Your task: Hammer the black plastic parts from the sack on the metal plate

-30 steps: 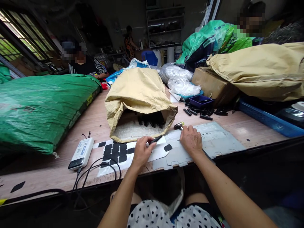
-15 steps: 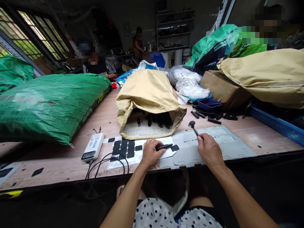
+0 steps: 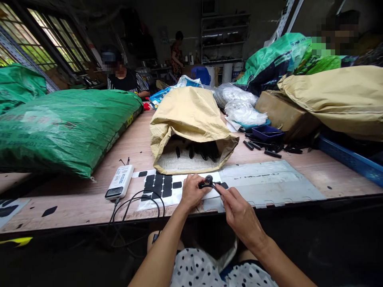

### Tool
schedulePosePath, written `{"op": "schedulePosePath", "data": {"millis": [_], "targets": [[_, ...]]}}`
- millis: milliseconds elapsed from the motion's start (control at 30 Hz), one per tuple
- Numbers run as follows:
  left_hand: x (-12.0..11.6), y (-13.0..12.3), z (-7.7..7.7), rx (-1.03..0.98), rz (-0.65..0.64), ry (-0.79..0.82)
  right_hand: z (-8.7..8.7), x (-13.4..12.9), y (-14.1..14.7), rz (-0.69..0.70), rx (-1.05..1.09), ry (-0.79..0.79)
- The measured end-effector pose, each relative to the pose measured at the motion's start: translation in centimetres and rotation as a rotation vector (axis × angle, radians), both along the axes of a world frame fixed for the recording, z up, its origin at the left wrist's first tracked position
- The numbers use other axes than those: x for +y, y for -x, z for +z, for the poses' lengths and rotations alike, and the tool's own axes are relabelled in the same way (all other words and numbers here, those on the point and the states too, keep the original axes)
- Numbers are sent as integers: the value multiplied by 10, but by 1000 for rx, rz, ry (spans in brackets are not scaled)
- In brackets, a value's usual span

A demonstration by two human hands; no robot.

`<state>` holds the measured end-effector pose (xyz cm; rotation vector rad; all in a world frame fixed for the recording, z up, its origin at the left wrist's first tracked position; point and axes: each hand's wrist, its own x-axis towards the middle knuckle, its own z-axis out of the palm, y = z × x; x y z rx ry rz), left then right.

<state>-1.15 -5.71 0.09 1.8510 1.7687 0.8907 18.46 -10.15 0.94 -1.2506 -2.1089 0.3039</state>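
My left hand (image 3: 193, 190) is closed around a black pen-like handle over a white sheet (image 3: 176, 203) of black rounded-square stickers (image 3: 157, 183). In my right hand (image 3: 239, 207) is a thin-stemmed tool with a round dark head (image 3: 208, 179), gripped between thumb and fingers. The round head is over the handle in my left hand; whether the two touch I cannot tell. Just beyond my hands lies an open tan sack (image 3: 191, 107), its mouth facing me, with several black handles (image 3: 203, 151) inside. Under my right hand is a grey flat board (image 3: 269, 183).
A white power bank (image 3: 120, 181) with black cables stands left. A bulging green sack (image 3: 66, 127) fills the table's left. Loose black handles (image 3: 272, 154), a purple tray (image 3: 267, 133), a cardboard box (image 3: 284, 111) and a blue crate (image 3: 347, 159) are right. Other people are beyond the table.
My right hand has moved left, bringing the round-headed tool from above the grey board to the black handle. My left hand still holds that handle in about the same place.
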Motion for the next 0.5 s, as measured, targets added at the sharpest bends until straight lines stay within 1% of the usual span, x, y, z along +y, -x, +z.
{"op": "schedulePosePath", "data": {"millis": [100,233,400,500], "targets": [[0,-1,0,-13,12,3,-1,1,-3,-19,-28,-1],[0,0,-1,-37,0,-12,-1,0,-7,-44,59,-25],[-1,0,-1,-37,8,-19,-3,-2,-9,-58,4,50],[-2,-1,-1,-16,-7,-22,0,4,-17,-108,54,17]]}}
